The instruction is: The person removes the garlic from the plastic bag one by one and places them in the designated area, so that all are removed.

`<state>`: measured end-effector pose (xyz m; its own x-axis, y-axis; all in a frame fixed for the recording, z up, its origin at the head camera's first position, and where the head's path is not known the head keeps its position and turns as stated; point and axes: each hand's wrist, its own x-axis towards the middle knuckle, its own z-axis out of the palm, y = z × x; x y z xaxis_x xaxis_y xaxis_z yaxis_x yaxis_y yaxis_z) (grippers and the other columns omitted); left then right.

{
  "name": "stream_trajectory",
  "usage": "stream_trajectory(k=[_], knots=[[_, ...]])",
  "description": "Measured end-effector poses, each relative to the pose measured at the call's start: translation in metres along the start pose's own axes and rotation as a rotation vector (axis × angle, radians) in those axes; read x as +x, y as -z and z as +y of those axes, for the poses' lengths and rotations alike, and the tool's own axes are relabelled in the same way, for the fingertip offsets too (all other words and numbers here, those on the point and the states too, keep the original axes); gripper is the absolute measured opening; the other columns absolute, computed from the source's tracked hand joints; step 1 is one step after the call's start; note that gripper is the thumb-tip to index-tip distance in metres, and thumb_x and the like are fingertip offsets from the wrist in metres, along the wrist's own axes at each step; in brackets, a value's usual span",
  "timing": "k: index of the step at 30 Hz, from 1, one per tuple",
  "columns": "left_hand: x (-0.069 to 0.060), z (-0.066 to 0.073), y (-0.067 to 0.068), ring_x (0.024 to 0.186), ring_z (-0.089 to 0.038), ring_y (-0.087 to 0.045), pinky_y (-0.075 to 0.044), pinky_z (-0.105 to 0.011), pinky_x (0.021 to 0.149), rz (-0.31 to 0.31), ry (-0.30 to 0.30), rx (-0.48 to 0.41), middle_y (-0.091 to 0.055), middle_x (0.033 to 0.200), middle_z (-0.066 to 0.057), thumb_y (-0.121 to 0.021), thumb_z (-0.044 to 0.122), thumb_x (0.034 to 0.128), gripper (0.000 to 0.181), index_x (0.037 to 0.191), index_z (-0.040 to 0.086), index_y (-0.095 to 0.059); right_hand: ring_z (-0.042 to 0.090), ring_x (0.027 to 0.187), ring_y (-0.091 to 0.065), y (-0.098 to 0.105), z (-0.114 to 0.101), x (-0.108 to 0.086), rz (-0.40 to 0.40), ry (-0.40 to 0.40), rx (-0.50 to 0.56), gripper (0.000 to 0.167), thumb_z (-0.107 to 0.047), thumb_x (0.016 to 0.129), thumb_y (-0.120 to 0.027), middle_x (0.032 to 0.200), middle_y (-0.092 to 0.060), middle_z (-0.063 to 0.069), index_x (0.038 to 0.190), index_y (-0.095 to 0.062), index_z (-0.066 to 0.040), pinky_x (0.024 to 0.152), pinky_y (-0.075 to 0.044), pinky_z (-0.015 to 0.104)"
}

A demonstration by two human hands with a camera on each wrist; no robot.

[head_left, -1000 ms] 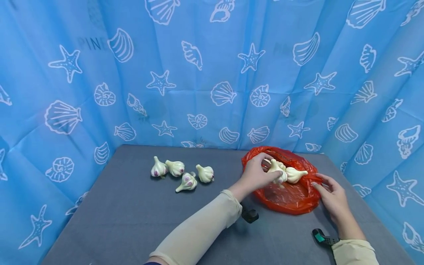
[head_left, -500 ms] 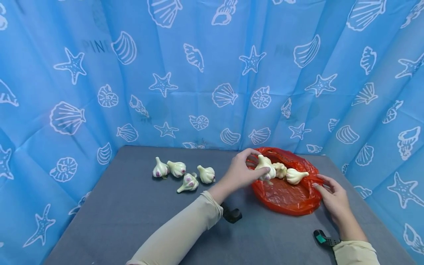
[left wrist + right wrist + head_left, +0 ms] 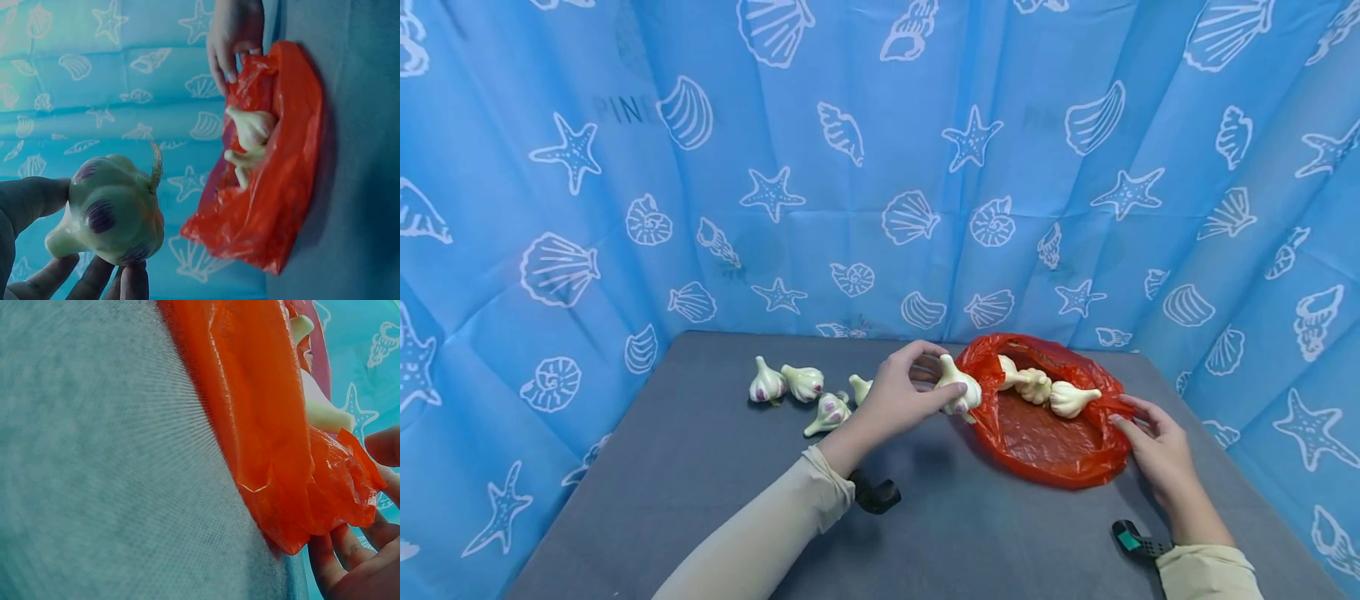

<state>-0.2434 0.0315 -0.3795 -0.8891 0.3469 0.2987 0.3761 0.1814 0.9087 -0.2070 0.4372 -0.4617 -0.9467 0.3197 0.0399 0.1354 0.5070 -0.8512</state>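
Note:
My left hand (image 3: 901,398) pinches a white garlic bulb (image 3: 959,387) between thumb and fingers, just left of a red plastic bag (image 3: 1051,475). Purple patches mark that bulb (image 3: 115,209) in the left wrist view. The bag lies with its mouth open, and several bulbs, one of them a pale bulb (image 3: 1072,399), lie inside. At the bag's right edge my right hand (image 3: 1167,454) pinches the gathered red plastic; in the right wrist view its fingers (image 3: 350,547) curl beside the crumpled bag edge (image 3: 340,487).
Several garlic bulbs, among them a purple-tinged bulb (image 3: 767,382), lie on the grey table (image 3: 700,475) at the back left; my left forearm partly covers one. A blue curtain (image 3: 880,275) with white shells and starfish stands behind and at both sides.
My left hand has moved left with the bulb, from over the bag to outside its left edge. More bulbs in the bag show. My right hand has stayed at the bag's right edge.

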Motion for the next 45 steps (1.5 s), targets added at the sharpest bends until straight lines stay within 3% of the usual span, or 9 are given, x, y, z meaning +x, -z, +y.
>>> stream_trajectory(k=[6, 13, 27, 37, 45], knots=[[-0.019, -0.009, 0.022, 0.104, -0.014, -0.073, -0.064, -0.032, 0.09, -0.001, 0.032, 0.03, -0.071, 0.116, -0.002, -0.084, 0.032, 0.0922, 0.043, 0.128, 0.016, -0.067, -0.016, 0.095, -0.044, 0.001, 0.001, 0.0, -0.006, -0.009, -0.007, 0.066, -0.04, 0.11, -0.056, 0.161, -0.038, 0.028, 0.16, -0.039, 0.0, 0.073, -0.057, 0.012], [-0.037, -0.031, 0.041, 0.101, -0.015, -0.074, -0.064, -0.031, 0.086, 0.002, 0.061, 0.024, -0.072, 0.113, -0.004, -0.085, 0.029, 0.0914, 0.043, 0.127, 0.013, -0.067, -0.015, 0.095, -0.044, 0.001, 0.001, 0.0, -0.013, -0.014, -0.017, 0.066, -0.04, 0.11, -0.055, 0.161, -0.037, 0.029, 0.161, -0.038, -0.001, 0.074, -0.058, 0.013], [-0.065, -0.06, 0.055, 0.099, -0.016, -0.073, -0.063, -0.028, 0.085, -0.006, 0.108, 0.076, -0.072, 0.109, -0.006, -0.084, 0.023, 0.0916, 0.041, 0.126, 0.008, -0.067, -0.015, 0.094, -0.044, -0.002, 0.001, -0.002, -0.016, -0.007, -0.018, 0.066, -0.04, 0.11, -0.055, 0.161, -0.038, 0.03, 0.16, -0.038, 0.0, 0.073, -0.058, 0.014], [-0.07, -0.07, 0.062, 0.098, -0.016, -0.07, -0.062, -0.031, 0.084, -0.074, 0.184, 0.128, -0.069, 0.112, -0.006, -0.085, 0.026, 0.0911, 0.04, 0.123, 0.011, -0.066, -0.016, 0.095, -0.045, -0.002, 0.002, -0.002, -0.011, 0.001, -0.009, 0.067, -0.041, 0.11, -0.056, 0.159, -0.038, 0.029, 0.159, -0.039, 0.001, 0.073, -0.058, 0.013], [-0.068, -0.077, 0.062, 0.093, -0.015, -0.069, -0.06, -0.025, 0.079, -0.111, 0.173, 0.12, -0.07, 0.11, -0.01, -0.086, 0.02, 0.0893, 0.039, 0.119, 0.006, -0.066, -0.009, 0.1, -0.046, 0.0, 0.001, -0.003, -0.02, -0.01, -0.019, 0.068, -0.044, 0.109, -0.055, 0.16, -0.038, 0.028, 0.16, -0.04, -0.002, 0.075, -0.059, 0.015]])
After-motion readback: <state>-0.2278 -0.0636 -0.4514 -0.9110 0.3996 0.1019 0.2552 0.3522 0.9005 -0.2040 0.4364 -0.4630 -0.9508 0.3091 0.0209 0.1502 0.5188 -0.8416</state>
